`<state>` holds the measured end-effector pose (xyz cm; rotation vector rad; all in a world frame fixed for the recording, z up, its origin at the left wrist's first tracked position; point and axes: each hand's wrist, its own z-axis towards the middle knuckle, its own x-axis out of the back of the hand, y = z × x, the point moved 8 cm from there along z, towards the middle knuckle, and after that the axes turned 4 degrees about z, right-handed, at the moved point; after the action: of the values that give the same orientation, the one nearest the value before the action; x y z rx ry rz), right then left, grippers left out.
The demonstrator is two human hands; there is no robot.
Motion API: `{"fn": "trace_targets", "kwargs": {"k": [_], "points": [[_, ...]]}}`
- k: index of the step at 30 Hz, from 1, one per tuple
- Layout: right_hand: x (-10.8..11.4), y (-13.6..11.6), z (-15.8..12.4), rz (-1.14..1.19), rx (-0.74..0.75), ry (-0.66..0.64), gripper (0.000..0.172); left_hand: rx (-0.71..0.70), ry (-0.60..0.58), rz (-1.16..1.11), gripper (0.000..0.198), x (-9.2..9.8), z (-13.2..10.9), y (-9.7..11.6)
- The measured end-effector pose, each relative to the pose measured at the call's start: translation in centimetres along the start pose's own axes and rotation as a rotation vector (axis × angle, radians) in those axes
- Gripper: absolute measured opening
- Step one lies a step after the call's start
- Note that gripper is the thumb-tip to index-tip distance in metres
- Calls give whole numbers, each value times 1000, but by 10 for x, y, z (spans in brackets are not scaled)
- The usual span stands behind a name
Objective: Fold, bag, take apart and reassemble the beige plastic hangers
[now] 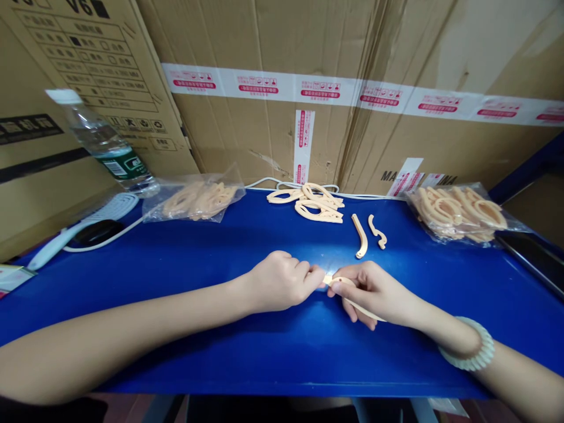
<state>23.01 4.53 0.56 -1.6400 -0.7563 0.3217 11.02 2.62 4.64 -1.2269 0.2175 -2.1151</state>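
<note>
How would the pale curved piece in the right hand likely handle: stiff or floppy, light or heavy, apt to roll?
The pale curved piece is probably stiff: it shows a smooth arc without visible sag in the right hand. It's likely light, being so slim. Laid on the blue table, its curve should make it slide or swivel rather than roll.

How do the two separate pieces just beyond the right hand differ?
The left piece is longer and thicker; the right piece is shorter and slimmer. The left piece bends gently; the right piece has a sharper, hooked kink. Both are cream-coloured and lie on the blue table.
</note>
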Motion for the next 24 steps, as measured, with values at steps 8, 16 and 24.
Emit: {"fn": "trace_targets", "kwargs": {"k": [8,16,24], "points": [[5,-23,-5,-272,212,134,50,110,-5,-52,34,-3,-1,-6],[57,-51,-26,-397,351,476,38,559,-290,-474,45,-41,-18,-49],[126,-64,-35,-915,704,760,18,1226,-264,-1260,38,-60,-43,-67]]}}
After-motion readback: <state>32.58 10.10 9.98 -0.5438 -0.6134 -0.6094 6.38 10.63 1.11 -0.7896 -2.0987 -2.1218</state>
